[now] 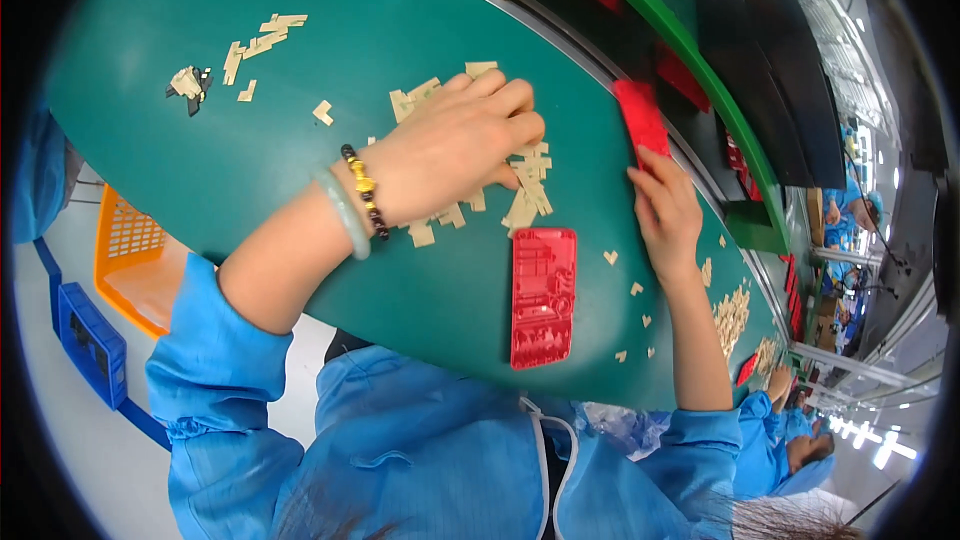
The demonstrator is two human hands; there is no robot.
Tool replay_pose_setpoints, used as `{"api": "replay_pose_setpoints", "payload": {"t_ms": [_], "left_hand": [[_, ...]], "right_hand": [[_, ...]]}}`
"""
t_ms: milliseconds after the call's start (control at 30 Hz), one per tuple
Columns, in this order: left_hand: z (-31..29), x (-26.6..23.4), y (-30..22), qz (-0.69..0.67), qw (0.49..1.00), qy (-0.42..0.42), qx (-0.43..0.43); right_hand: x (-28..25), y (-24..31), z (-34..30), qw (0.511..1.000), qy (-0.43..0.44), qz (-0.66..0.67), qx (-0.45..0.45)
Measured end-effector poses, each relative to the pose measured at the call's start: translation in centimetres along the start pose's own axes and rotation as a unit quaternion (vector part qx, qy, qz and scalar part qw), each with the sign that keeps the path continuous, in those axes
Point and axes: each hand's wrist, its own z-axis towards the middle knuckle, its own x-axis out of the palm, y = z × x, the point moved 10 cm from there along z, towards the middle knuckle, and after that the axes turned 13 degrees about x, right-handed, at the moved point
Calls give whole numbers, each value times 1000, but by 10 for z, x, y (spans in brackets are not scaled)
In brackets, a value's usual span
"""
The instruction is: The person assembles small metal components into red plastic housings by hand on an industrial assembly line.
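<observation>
My left hand (450, 145) is bent over a spread of small cream-coloured flat pieces (532, 185) on the green table. Its thumb and index finger stand apart, the thumb touching the pieces; the other fingertips are partly hidden. My right hand (668, 210) grips the lower end of a blurred red flat part (640, 118) at the table's far edge. Between my forearms lies a red plastic shell (543, 298) with moulded ribs and a round recess facing up. Several small L-shaped cream pieces (610, 257) are scattered to the right of this shell.
The green table (480, 30) bears more cream and dark pieces (188, 86) at the far left. Along its far edge runs a green-framed rack (690, 60) with red parts. Cream pieces are heaped (732, 320) at right, near a co-worker. An orange basket (130, 250) stands lower left.
</observation>
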Motion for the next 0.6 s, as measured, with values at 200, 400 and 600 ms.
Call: {"api": "replay_pose_setpoints", "payload": {"t_ms": [200, 400, 600], "left_hand": [[-1, 26, 4, 3, 994, 105, -30], [20, 10, -4, -14, 1000, -5, -9], [25, 33, -7, 34, 986, 164, -5]], "right_hand": [[-82, 20, -108, 990, -99, -102, 2], [-97, -22, -222, 961, -52, -106, 251], [-74, 3, -163, 975, -21, -103, 197]]}}
